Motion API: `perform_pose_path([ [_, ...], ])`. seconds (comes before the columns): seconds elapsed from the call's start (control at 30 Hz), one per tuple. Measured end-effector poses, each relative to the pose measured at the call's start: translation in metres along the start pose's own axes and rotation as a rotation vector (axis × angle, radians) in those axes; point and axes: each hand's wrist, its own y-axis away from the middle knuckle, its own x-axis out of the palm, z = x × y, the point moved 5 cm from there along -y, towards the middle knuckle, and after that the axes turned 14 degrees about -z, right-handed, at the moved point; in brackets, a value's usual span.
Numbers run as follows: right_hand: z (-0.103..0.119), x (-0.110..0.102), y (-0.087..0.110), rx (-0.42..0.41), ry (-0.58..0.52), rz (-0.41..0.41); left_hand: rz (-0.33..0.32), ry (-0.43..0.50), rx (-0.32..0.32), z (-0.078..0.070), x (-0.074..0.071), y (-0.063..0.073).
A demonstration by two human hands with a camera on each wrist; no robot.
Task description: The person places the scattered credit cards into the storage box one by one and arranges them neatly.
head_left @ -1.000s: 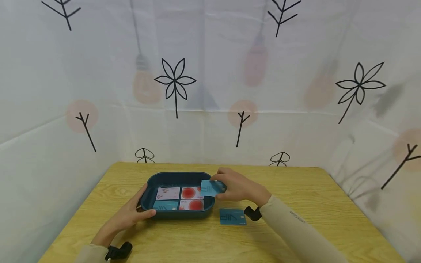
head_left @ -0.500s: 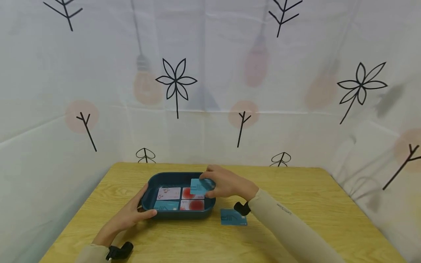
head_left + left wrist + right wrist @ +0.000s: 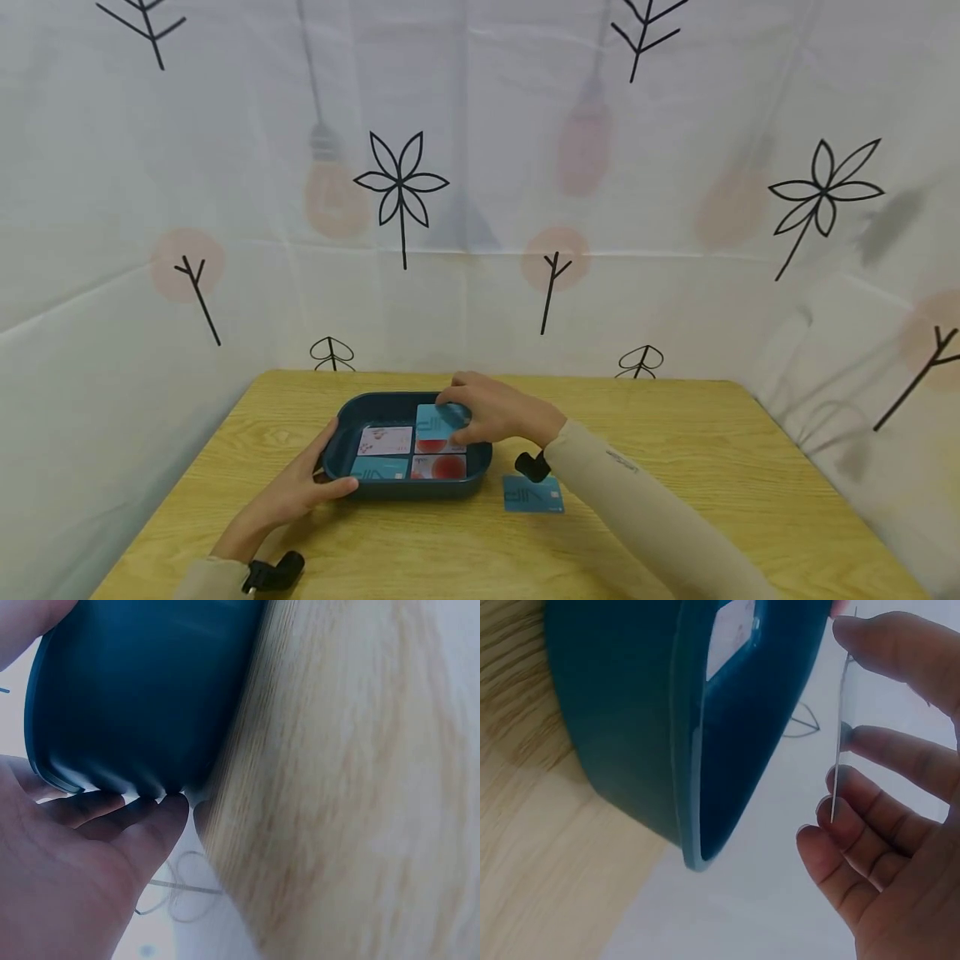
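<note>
A dark teal plastic tray [image 3: 408, 492] sits on the table with several cards lying flat inside. My left hand [image 3: 288, 489] holds its left end, thumb at the front rim and fingertips against the outer side [image 3: 127, 697]. Between the thumb and fingers of my right hand [image 3: 501, 408] is a light blue card [image 3: 430, 420], held above the tray's right half. It appears edge-on in the right wrist view. Below it, a card with a red circle [image 3: 431, 447] is partly covered. A second red-circle card [image 3: 438, 467], a pale floral card [image 3: 384, 441] and a blue card [image 3: 379, 469] lie beside it.
One more blue card [image 3: 531, 497] lies on the wooden table [image 3: 637, 533], right of the tray and near the right forearm. A white patterned cloth [image 3: 480, 308] hangs behind the table and at both sides.
My right hand has carried the blue card leftward, from over the tray's right edge to above the red-circle cards. The left hand and the tray have stayed in place.
</note>
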Motion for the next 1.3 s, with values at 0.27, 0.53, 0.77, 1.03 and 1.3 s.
perform_pose_path([
  [0.27, 0.004, 0.005, -0.011, -0.004, 0.008, 0.010, 0.004, -0.006, -0.010, -0.001, 0.001, -0.002],
  [0.53, 0.007, 0.011, -0.026, 0.015, 0.007, 0.025, 0.012, 0.009, -0.014, -0.001, 0.001, -0.002],
  [0.77, 0.010, 0.018, -0.037, 0.022, 0.016, 0.027, 0.015, 0.025, -0.013, -0.001, 0.001, 0.000],
  [1.03, 0.016, 0.027, -0.046, -0.002, 0.045, 0.048, 0.011, 0.015, -0.023, -0.002, 0.001, 0.000],
  [1.3, 0.020, 0.034, -0.055, 0.006, 0.052, 0.058, 0.012, 0.022, -0.011, -0.002, 0.000, 0.000],
])
